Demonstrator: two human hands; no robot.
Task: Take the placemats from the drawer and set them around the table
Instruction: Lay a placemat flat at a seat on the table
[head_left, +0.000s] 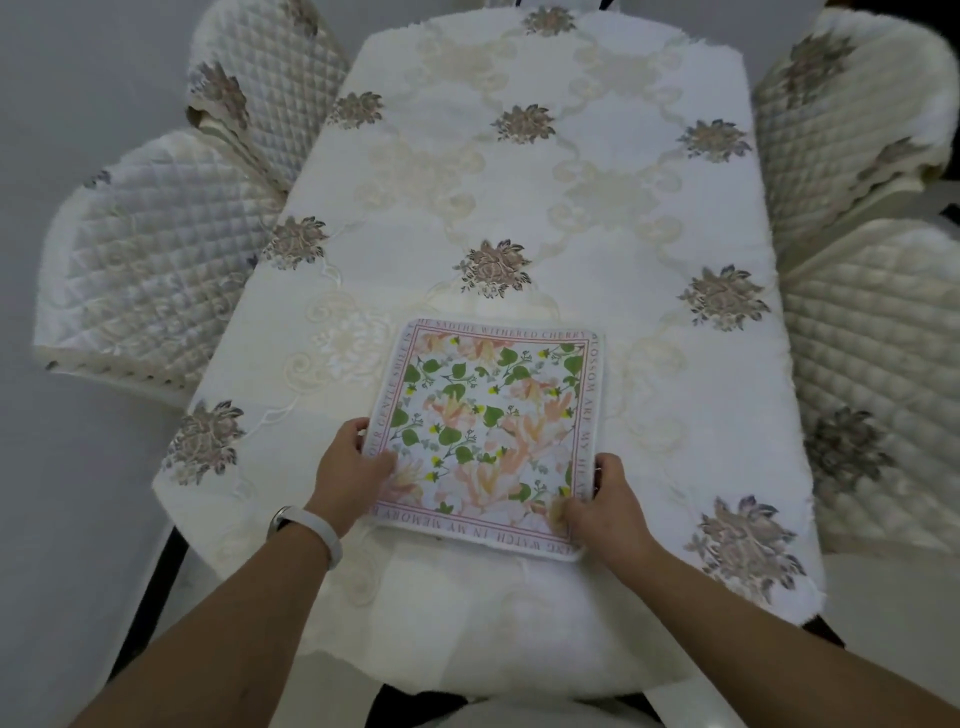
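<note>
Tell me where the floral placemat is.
Head view: the floral placemat lies centred at the near end of the tablecloth, the left hand and right hand holding its near corners.

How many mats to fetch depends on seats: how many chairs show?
4: far left chair, near left chair, far right chair, near right chair. Others at the ends of the table may be hidden.

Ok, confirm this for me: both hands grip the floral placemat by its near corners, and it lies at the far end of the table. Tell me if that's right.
One detail is off. The floral placemat lies at the near end of the table, just in front of the person, not the far end; the head view shows this. The left hand and right hand do grip its near corners.
</note>
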